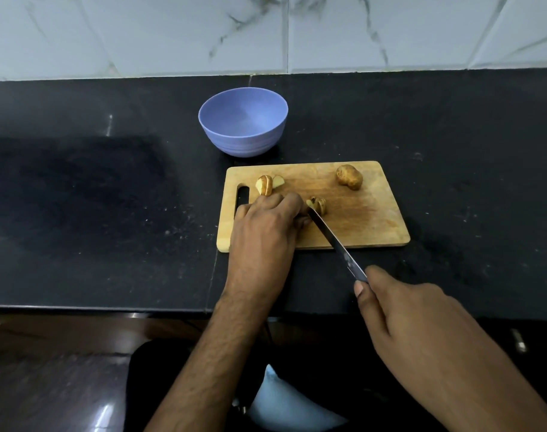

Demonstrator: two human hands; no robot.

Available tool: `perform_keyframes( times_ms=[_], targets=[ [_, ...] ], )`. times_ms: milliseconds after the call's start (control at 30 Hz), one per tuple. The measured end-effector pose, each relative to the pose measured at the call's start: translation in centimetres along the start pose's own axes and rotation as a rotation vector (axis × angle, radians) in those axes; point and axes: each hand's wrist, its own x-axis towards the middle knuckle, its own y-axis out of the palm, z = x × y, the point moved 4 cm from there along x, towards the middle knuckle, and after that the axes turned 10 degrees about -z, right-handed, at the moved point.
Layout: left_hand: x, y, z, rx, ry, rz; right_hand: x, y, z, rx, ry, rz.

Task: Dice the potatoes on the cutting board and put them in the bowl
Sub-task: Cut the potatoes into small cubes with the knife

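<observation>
While left hand [267, 213] curls over potato piece [317, 204] on cutting board [372, 219], right hand [421, 319] grips knife [334, 241], tip at sliced piece. Best practice, judged: fingertips tucked, blade kept vertical, even cuts. Second sliced piece [267, 184] lies near board's handle slot; whole potato [349, 176], brown-skinned, lumpy, at far right corner. Board: worn pale wood. Bowl [228, 141]: matte lavender, nothing inside, just behind board on speckled black counter [78, 198].

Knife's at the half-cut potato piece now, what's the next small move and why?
Probably press the knife down through the sliced piece: its tip is already there, the left hand rests beside it, and the bowl holds nothing yet.
</observation>
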Motion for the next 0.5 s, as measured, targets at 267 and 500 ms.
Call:
perform_keyframes(
  times_ms=[267, 500],
  targets=[
    [0.2, 0.1, 0.0, -0.009, 0.001, -0.018, 1.4, 0.9, 0.4, -0.024, 0.017, 0.015],
    [0.2, 0.3, 0.3, -0.034, -0.029, -0.024, 2.8, 2.4, 0.7, -0.088, -0.008, 0.059]
  ],
)
